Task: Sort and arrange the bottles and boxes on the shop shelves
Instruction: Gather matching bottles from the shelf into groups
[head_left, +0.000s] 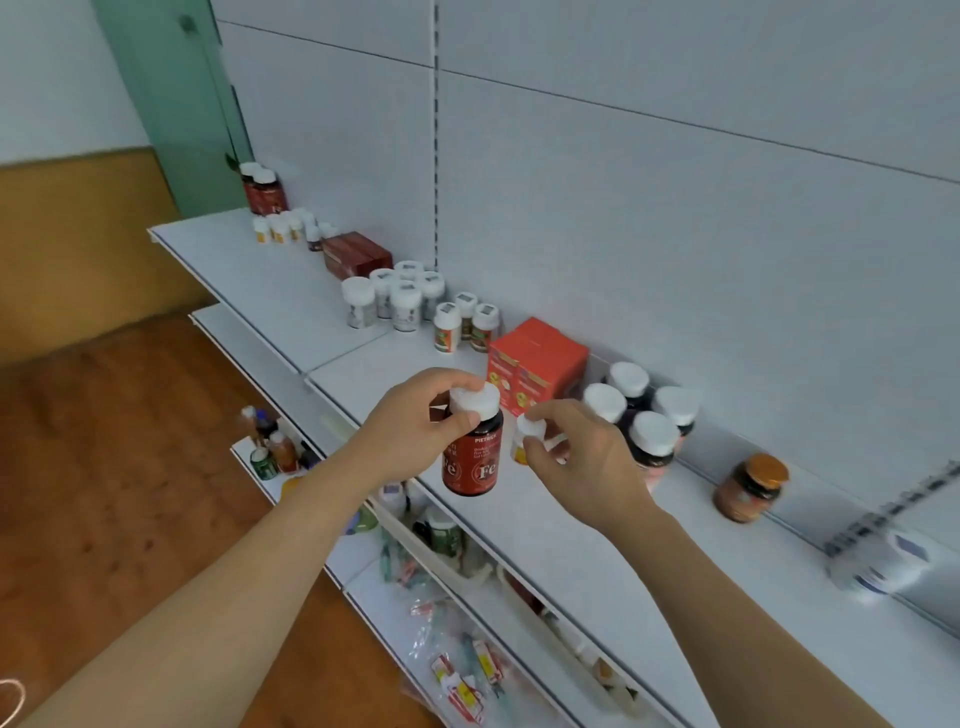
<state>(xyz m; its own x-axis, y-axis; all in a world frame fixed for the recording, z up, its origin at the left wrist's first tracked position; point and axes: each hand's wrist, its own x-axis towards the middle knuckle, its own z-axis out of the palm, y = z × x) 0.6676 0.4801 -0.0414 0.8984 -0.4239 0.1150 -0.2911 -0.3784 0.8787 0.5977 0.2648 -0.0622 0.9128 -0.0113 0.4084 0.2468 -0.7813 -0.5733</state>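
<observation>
A pale grey panelled back wall (675, 156), flat and matt, is crossed by thin horizontal seams and a slotted upright rail. Below it, a long white top shelf (249, 270) of smooth sheet material is seen running from far left to near right. A lower shelf (395, 613) beneath it is strewn with small crinkled plastic packets and a few bottles. A brown wood-grain floor (114, 467) is seen to the left.

On the top shelf, an orange-red cardboard box (540, 358), square-edged, is set against the wall, and a darker red box (356, 253) lies farther left. Just right of the orange-red box, a cluster of dark bottles with white ribbed caps (649, 431) is stood upright. A round amber jar with an orange lid (750, 486) is placed apart, farther right. Groups of small white-capped bottles (400, 299) are lined along the wall to the left.

A red cylindrical bottle (472, 462), glossy, marked "Fe" and topped by a white ribbed cap, is held above the front edge of the top shelf by the left hand (415, 421); the grip is closed around its cap and neck, thumb in front. A small white-capped bottle (525, 441) with a yellow label is pinched at its cap by the right hand (587, 457), just beside the red bottle; whether the two bottles touch cannot be told.
</observation>
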